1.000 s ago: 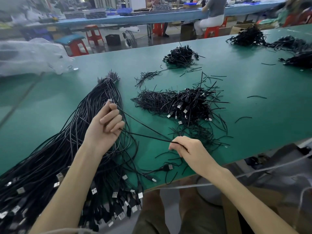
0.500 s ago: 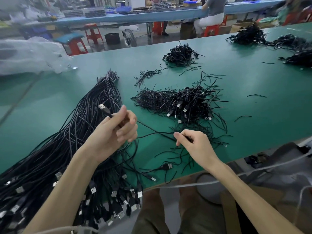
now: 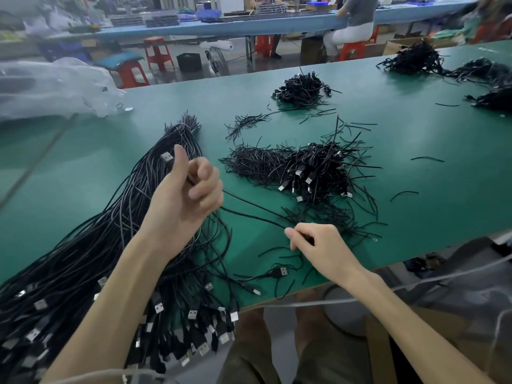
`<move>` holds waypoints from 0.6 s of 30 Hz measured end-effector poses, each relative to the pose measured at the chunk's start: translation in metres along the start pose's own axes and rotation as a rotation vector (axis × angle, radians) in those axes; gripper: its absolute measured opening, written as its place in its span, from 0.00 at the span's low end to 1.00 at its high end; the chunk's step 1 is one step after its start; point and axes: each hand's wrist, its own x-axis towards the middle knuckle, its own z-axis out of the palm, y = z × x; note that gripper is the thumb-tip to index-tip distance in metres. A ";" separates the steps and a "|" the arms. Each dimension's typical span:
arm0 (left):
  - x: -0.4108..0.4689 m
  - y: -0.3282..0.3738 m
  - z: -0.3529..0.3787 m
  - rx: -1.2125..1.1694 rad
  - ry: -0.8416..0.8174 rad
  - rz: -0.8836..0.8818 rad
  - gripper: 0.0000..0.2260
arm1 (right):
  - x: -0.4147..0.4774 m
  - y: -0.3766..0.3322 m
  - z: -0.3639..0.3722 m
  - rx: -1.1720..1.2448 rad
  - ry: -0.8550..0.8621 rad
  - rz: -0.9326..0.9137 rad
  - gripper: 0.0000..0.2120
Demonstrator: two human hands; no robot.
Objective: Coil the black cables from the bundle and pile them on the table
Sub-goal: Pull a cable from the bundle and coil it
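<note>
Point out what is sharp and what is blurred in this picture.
Head view: the left hand, right hand and the cable between them are sharp; the plastic bag at the left edge and the far right corner are smeared; light even, shadows faint.

Black cables (image 3: 91, 259) (silver plugs) on a green table (image 3: 415, 151); red stools (image 3: 158, 52).

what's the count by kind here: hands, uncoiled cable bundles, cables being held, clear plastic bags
hands: 2 (left hand, right hand)
uncoiled bundle: 1
held cable: 1
plastic bag: 1
total: 5
</note>
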 end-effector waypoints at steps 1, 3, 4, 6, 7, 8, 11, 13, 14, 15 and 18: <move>-0.003 0.001 -0.002 0.082 -0.099 -0.045 0.24 | 0.001 -0.001 -0.001 0.027 0.012 0.012 0.20; -0.009 0.002 -0.001 0.343 -0.358 -0.188 0.25 | 0.005 -0.003 -0.004 0.083 0.069 0.031 0.21; -0.012 0.000 0.000 0.507 -0.486 -0.278 0.27 | 0.008 -0.006 -0.006 0.119 0.108 0.041 0.21; -0.013 -0.006 0.005 0.787 -0.630 -0.447 0.28 | 0.013 -0.015 -0.009 0.232 0.162 0.055 0.22; -0.011 -0.012 0.007 0.900 -0.624 -0.487 0.28 | 0.015 -0.020 -0.011 0.293 0.175 0.050 0.23; -0.009 -0.018 0.009 1.007 -0.576 -0.497 0.28 | 0.015 -0.027 -0.012 0.343 0.186 0.036 0.23; -0.003 -0.035 0.008 1.151 -0.325 -0.403 0.30 | 0.011 -0.052 -0.015 0.427 0.211 -0.060 0.22; 0.001 -0.041 0.008 1.064 -0.210 -0.288 0.32 | 0.006 -0.067 -0.016 0.443 0.196 -0.142 0.21; 0.004 -0.042 0.008 0.986 -0.171 -0.243 0.32 | 0.003 -0.074 -0.015 0.448 0.171 -0.178 0.21; 0.005 -0.042 0.008 0.897 -0.145 -0.208 0.33 | 0.000 -0.080 -0.012 0.453 0.135 -0.204 0.20; 0.010 -0.045 0.011 0.553 -0.139 -0.098 0.30 | -0.008 -0.089 0.003 0.456 0.004 -0.205 0.20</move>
